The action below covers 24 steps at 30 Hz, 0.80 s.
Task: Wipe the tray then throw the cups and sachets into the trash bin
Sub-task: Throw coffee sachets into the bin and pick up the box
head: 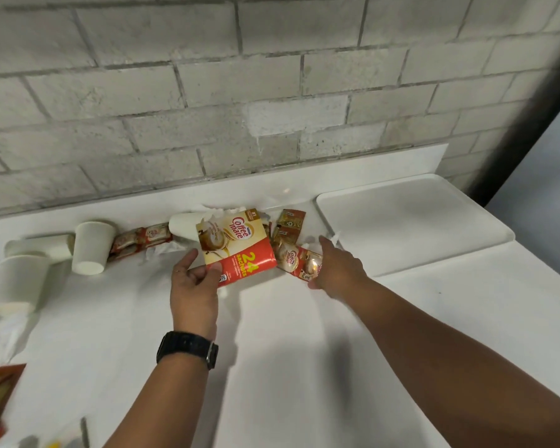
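Two bare forearms reach over a white counter [304, 350]. Left hand [193, 286], black watch on its wrist, pinches the lower corner of a torn Coffee-mate pouch [236, 247] between thumb and fingers. Right hand [337, 270] hovers with fingers loosely spread over small sachets [296, 258], holding nothing. Paper cups [91, 247] lie tipped at left; the wiped-looking tray [411, 221] sits empty at right. All look light, crushable and slippery-filmed; gather sachets in bunches, cups by their rims.

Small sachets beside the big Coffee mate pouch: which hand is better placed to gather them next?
Right. The right hand is open right over the small sachets, while the left hand already grips the Coffee mate pouch.
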Tool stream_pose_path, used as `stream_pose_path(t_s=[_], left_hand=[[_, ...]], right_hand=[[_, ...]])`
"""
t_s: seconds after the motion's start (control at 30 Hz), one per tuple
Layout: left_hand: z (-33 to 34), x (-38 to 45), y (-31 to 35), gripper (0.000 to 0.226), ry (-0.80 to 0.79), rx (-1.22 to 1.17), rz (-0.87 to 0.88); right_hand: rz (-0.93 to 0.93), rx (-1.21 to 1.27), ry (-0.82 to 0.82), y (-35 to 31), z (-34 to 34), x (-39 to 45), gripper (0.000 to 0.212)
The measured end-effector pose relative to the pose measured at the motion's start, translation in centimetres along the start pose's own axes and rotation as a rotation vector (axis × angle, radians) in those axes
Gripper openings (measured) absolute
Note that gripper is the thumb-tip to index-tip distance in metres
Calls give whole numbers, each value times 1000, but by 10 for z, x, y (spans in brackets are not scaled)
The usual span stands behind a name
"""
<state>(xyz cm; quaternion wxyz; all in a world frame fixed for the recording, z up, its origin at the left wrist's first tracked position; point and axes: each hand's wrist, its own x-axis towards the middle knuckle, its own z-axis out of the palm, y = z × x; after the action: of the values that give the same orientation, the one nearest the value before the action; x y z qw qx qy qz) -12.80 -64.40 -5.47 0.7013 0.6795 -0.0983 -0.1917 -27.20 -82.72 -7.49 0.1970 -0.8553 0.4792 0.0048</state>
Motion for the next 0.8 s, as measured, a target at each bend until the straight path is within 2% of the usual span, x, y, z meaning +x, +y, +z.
stream_pose_path(t_s=[0.1,0.3,0.43,0.5,0.6,0.7,0.73,0.8], left_hand=[[-6,-9,-1,48,18,27,-11],[-14,-32,1,50,10,83,-25],[-9,-54,-2,47,-32,104,-30],[-3,-64,-6,43,-72,105,-41],[9,-82,-14,37,-177,145,-44],[28,-105,-17,37,-252,189,-25],[37,-116,-18,36,-274,198,-19],[56,-140,-18,35,-328,226,10]], right_hand=[[-12,-91,-45,2,-6,-10,55],[-81,-65,74,22,0,-49,45],[4,425,30,49,-8,-83,20],[51,648,50,66,-12,-96,15],[81,863,58,92,-23,-119,17],[105,1085,43,120,-34,-142,39],[110,1115,56,132,-37,-152,40],[131,1155,84,155,-44,-170,28]])
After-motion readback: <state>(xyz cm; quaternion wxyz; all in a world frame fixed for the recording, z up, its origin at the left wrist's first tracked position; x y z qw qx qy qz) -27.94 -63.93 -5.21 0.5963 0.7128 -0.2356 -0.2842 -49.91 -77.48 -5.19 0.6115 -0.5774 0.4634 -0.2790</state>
